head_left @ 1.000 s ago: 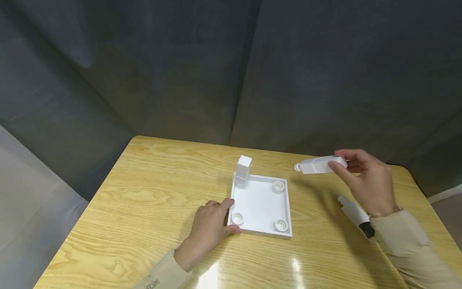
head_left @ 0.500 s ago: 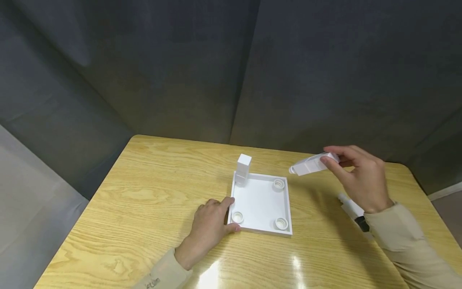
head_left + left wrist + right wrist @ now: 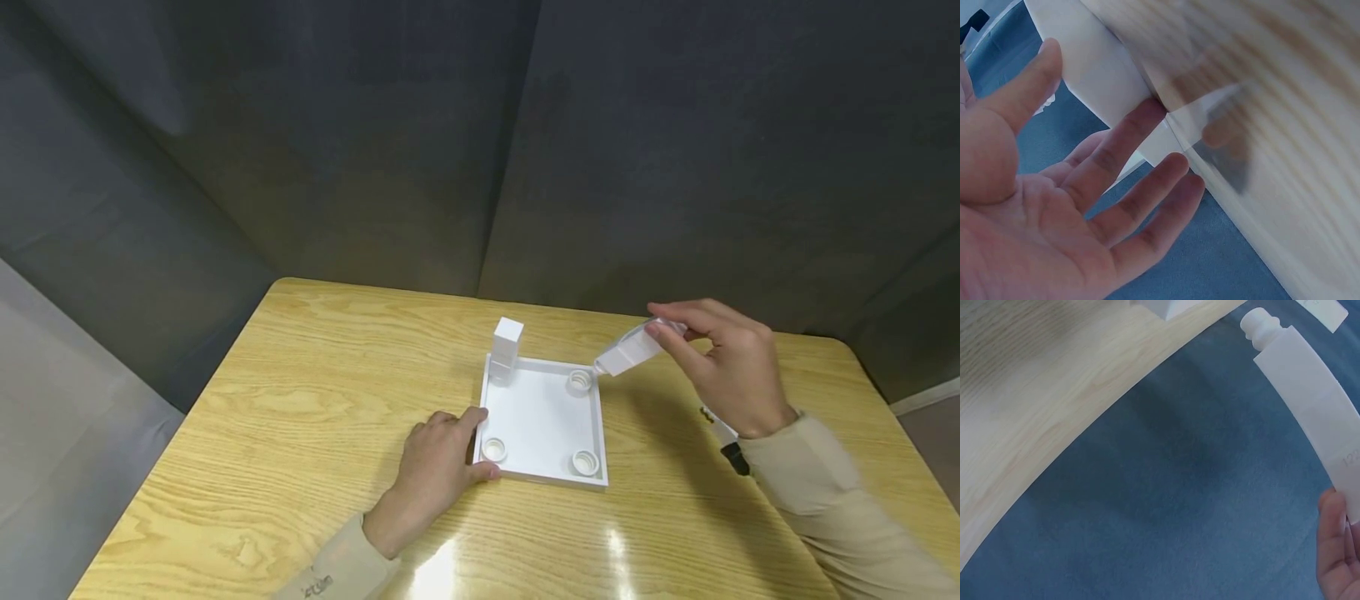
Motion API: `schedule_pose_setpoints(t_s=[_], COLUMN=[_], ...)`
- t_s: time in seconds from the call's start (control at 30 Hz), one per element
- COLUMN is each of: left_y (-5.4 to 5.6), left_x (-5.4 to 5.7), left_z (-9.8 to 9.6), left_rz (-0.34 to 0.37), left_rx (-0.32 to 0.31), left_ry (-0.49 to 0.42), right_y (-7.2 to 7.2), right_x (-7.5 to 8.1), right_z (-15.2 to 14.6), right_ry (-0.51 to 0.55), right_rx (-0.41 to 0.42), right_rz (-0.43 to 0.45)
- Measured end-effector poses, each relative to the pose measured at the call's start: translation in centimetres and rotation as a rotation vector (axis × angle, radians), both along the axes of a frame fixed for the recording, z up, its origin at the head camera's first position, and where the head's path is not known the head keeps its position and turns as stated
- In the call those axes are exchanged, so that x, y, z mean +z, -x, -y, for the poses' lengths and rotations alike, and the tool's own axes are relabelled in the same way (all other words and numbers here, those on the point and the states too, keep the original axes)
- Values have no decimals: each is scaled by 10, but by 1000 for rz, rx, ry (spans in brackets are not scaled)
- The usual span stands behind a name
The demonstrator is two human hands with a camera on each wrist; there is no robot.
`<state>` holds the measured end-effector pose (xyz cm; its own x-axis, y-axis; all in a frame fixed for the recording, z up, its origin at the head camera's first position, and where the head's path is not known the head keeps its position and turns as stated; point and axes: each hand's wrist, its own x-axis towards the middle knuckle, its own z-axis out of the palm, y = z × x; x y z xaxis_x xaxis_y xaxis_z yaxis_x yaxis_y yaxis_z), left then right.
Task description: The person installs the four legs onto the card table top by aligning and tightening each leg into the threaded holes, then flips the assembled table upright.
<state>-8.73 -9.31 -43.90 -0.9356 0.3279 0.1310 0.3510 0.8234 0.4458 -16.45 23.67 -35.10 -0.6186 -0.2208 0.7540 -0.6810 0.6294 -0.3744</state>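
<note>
In the head view a white square tray (image 3: 543, 425) lies on the table, with round threaded sockets in three corners. A white square leg (image 3: 506, 346) stands upright in its far left corner. My left hand (image 3: 438, 462) holds the near left corner, index finger on the left side and thumb on the front side. My right hand (image 3: 727, 358) pinches the plain end of a second white leg (image 3: 633, 348). This leg is tilted, its knobbed threaded end (image 3: 1261, 328) pointing down-left, close beside the far right socket (image 3: 579, 382).
The wood-grain table (image 3: 337, 375) reaches around the tray on all sides. A dark cloth (image 3: 375, 150) hangs behind the far edge. Below my right wrist shows a white piece with a black band (image 3: 735, 457), partly hidden by the sleeve.
My right hand has moved left with the leg, which now tilts more steeply. Its threaded end has come to the tray's far right corner. The left hand and tray have stayed put.
</note>
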Motion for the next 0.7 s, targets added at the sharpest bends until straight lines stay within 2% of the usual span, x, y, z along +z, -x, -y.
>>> schedule_pose_setpoints(t_s=[0.23,0.5,0.7], left_y=[0,1,0], left_x=[0,0,0], left_z=[0,0,0], left_rz=[-8,1,4], left_rx=[-4,8,0], left_ry=[4,10,4], right_y=[2,8,14], right_x=[-1,-8,-13], right_z=[8,17,24], right_ry=[-55,-70,-99], right_rx=[35,57,82], right_rz=[-17,-45,-89])
